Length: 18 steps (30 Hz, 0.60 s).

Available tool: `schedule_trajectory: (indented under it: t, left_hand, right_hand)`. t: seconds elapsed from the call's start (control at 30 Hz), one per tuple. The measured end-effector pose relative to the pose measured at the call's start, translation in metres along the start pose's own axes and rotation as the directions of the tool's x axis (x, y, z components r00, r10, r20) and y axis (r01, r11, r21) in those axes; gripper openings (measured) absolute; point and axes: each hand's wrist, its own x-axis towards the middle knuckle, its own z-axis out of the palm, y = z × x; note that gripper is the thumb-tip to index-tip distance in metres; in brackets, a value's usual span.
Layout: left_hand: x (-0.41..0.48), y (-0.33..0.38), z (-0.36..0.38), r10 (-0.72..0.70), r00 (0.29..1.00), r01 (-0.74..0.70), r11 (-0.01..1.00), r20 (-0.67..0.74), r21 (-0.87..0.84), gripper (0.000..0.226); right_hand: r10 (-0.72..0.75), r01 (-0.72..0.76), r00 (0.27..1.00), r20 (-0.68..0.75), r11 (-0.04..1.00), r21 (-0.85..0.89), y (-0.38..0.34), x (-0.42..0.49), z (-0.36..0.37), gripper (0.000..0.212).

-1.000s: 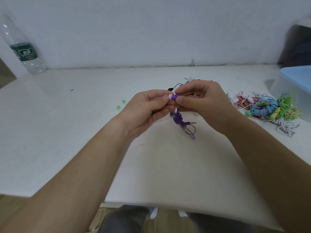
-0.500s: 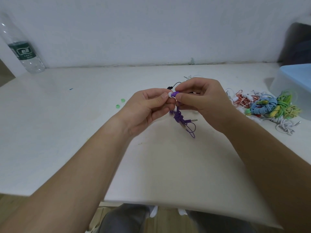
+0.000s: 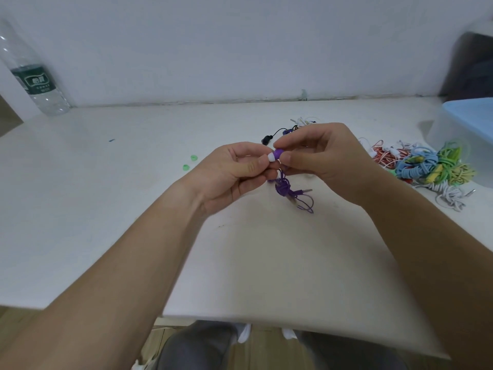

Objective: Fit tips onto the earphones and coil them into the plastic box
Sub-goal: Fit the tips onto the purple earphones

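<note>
**One tip [image 3: 271, 157] going onto the purple bud [image 3: 278, 153]**

White and soft-looking, the tip sits on the nose of the bud. Both are held above the bench [image 3: 133, 209] between the two hands. The left hand [image 3: 234, 174] has a narrow grip, thumb and forefinger pinching the tip. The right hand [image 3: 325, 158] pinches the bud's body the same way. The cord [image 3: 286, 189] hangs below them in a purple knot, its plug end down at the bench.

Whether the tip is fully seated cannot be told from here. To finish it well, push straight along the bud's axis with a slight twist. Keep the right grip close to the nozzle so the bud cannot pivot. Squeezing the tip from the sides would likely fold its skirt, so press from behind instead. Then check that the skirt sits even all round.

Two green tips [image 3: 194, 158] lie to the left, and a black earphone [image 3: 266, 138] lies just behind the hands. A pile [image 3: 426, 166] of coloured earphones lies to the right, against the box [image 3: 466, 124]. A bottle [image 3: 37, 81] stands in the far left corner.
</note>
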Motion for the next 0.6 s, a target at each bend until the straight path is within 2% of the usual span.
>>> schedule_trajectory:
  t: [0.3, 0.6]
  left_hand:
    - [-0.0006, -0.0011, 0.0006, -0.022, 1.000, 0.022, 1.000, 0.022, 0.018, 0.021]
    - [0.0002, -0.0021, 0.0021, 0.024, 1.000, -0.023, 0.999, -0.019, 0.035, 0.011]
  right_hand:
    - [-0.012, 0.012, 0.998, 0.057, 1.000, -0.001, -0.0005, -0.0014, -0.0021, 0.022]
    - [-0.030, 0.031, 0.999, 0.014, 0.999, -0.019, 0.0023, -0.0008, 0.0008, 0.019]
